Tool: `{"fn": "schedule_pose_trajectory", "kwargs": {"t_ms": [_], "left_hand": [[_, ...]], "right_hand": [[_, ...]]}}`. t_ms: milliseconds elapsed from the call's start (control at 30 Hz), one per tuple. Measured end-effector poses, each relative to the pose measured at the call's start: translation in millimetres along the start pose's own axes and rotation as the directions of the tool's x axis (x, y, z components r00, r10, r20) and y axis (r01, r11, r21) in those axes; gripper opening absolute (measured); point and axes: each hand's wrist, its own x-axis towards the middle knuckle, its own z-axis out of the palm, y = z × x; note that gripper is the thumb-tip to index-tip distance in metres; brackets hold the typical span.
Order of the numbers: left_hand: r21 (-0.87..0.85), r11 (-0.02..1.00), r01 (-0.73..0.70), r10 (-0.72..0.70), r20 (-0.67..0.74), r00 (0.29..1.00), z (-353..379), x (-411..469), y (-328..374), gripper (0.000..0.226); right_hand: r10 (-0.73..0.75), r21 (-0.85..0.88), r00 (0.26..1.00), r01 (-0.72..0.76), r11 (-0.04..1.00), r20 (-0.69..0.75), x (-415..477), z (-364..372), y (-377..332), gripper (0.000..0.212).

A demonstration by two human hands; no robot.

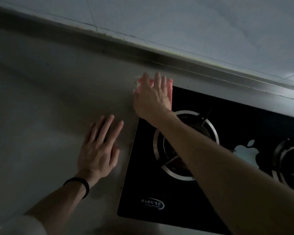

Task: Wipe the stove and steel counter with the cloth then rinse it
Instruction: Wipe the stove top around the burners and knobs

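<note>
**Cloth being pressed at the stove's far left corner**

At the left, the steel table is being leaned on by the left hand, which is lying flat with its fingers spread wide and nothing held; a dark band is being worn at its wrist. The hand is resting just beside the left edge of the black glass stove.

Further right and farther back, the pink cloth is being pressed down by the right hand, whose fingers are stretched out flat over it rather than curled around it. The cloth is lying across the stove's far left corner, partly on the table and partly on the glass, close to the raised back edge below the tiled wall. Most of the cloth is being hidden under the palm.

The right forearm is crossing over the left burner. A second burner is being cut off at the right edge.
</note>
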Motion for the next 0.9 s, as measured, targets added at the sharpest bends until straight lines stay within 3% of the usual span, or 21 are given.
{"fn": "schedule_pose_trajectory", "kwargs": {"t_ms": [133, 400, 500, 600, 733, 900], "left_hand": [[0.002, 1.0, -0.002, 0.002, -0.013, 1.0, 2.6, -0.5, -0.4, 0.075], [-0.015, 1.0, -0.018, 0.018, -0.03, 0.999, 2.2, -0.5, 0.5, 0.072], [-0.003, 1.0, -0.022, 0.022, 0.001, 1.0, 1.1, -0.3, -1.3, 0.07], [0.007, 1.0, -0.025, 0.025, 0.011, 1.0, 1.1, -2.2, -2.2, 0.07], [-0.077, 0.997, -0.03, 0.027, -0.043, 0.999, 0.7, -1.7, -1.6, 0.066], [-0.069, 0.997, -0.04, 0.04, -0.003, 0.999, -3.6, -3.4, -1.1, 0.069]], "right_hand": [[0.151, 0.263, 0.988, -0.142, 0.954, -0.014, -11.6, 36.4, -13.4, 0.077], [0.133, 0.254, 0.975, -0.085, 0.964, -0.178, -50.6, 85.2, -13.1, 0.082], [0.034, 0.216, 0.987, 0.0, 0.976, -0.155, -73.3, 105.2, -8.4, 0.079], [0.032, 0.264, 0.984, 0.017, 0.964, -0.178, -100.1, 123.2, -5.5, 0.073], [0.044, 0.238, 0.97, 0.014, 0.971, -0.237, -159.4, 155.3, 5.0, 0.074], [0.026, 0.172, 0.952, 0.028, 0.985, -0.305, -246.6, 198.6, 24.7, 0.071]]}}
